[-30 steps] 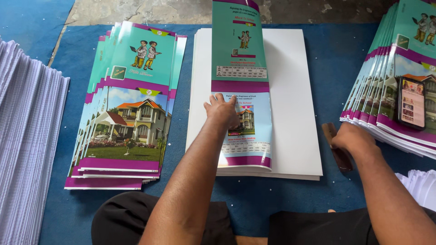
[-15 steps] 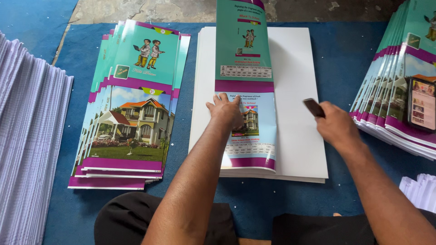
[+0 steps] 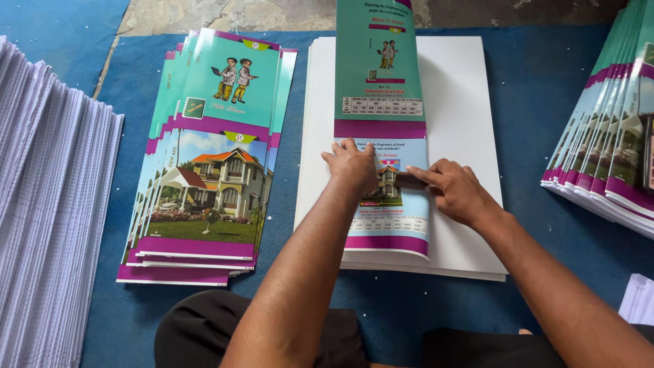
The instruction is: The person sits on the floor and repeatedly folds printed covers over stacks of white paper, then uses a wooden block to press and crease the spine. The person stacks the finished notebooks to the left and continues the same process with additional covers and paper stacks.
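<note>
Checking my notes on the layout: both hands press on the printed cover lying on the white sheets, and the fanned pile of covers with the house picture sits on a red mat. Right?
Not quite: the head view shows the mat is blue, not red. Left hand and right hand do press the printed cover on the white sheets; the fanned pile lies beside.

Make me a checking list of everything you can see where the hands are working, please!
Surface: blue mat on the floor.
Job's things: long printed cover lying on a white paper stack.
Clutter: fanned pile of covers at left, white sheets at far left, more covers at right.
Grippers: left hand flat on the cover; right hand pressing a small dark tool against it.
Cables: nothing seen.
Surroundings: bare concrete beyond the mat.
</note>
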